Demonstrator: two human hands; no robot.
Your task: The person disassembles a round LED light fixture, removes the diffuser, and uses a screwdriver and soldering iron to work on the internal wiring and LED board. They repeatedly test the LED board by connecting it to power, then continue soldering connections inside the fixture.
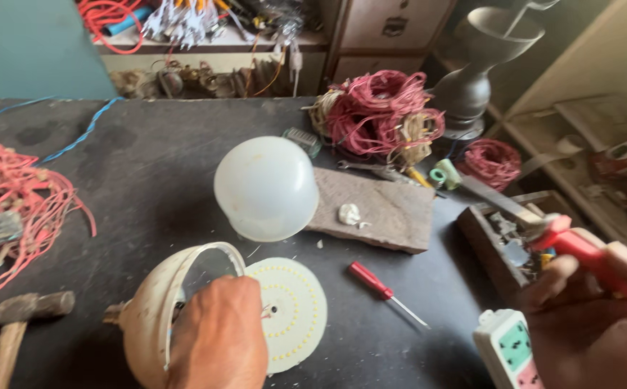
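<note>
Hands sat apart: left hand (216, 335) clamped the cream bulb housing (148, 324) near-left on the worktop (148, 166), round LED disc (292, 310) touching its right; right hand (594, 317), near-right, gripped a red-handled tool (569, 241), blade pointing far-left.

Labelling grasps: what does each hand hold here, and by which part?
Right hand grips a soldering iron by its red handle. Left hand rests over the open bulb housing beside the round LED board; actual grip hidden.
</note>
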